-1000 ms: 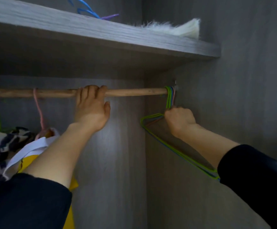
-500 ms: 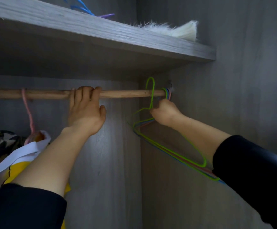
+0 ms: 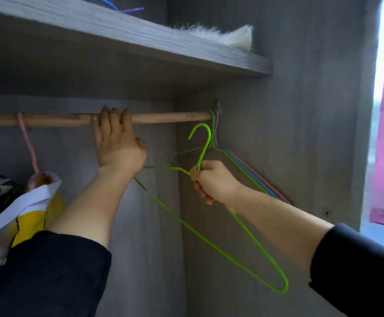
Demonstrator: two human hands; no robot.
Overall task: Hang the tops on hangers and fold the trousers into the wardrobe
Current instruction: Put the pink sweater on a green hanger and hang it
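The right hand (image 3: pixel 214 181) is closed round the neck of a green hanger (image 3: pixel 204 149), fingers curled over the wire just below its hook. The left hand (image 3: pixel 117 147) is apart from it, off to the left and higher, gripping the wooden rail (image 3: pixel 168 117) from below with its fingers wrapped over the top.

The green hanger's hook is free of the rail and sits just under it, opening to the left. It lies between the left hand and the spare hangers (image 3: pixel 214 124) bunched at the rail's right end, which hang flat against the wardrobe's side wall (image 3: pixel 301 133). The green hanger's long axis runs slantwise. One shoulder reaches left as far as the left wrist, and the other drops down and to the right, toward the person. It looks as though the hanger must come out toward the person, and its left shoulder will need to clear the left forearm.

Further left, a pink hanger (image 3: pixel 29 147) on the rail carries a yellow and white top (image 3: pixel 33 202). No loose top or trousers are in view. Above, a shelf (image 3: pixel 140 40) holds something white and furry (image 3: pixel 227 35).
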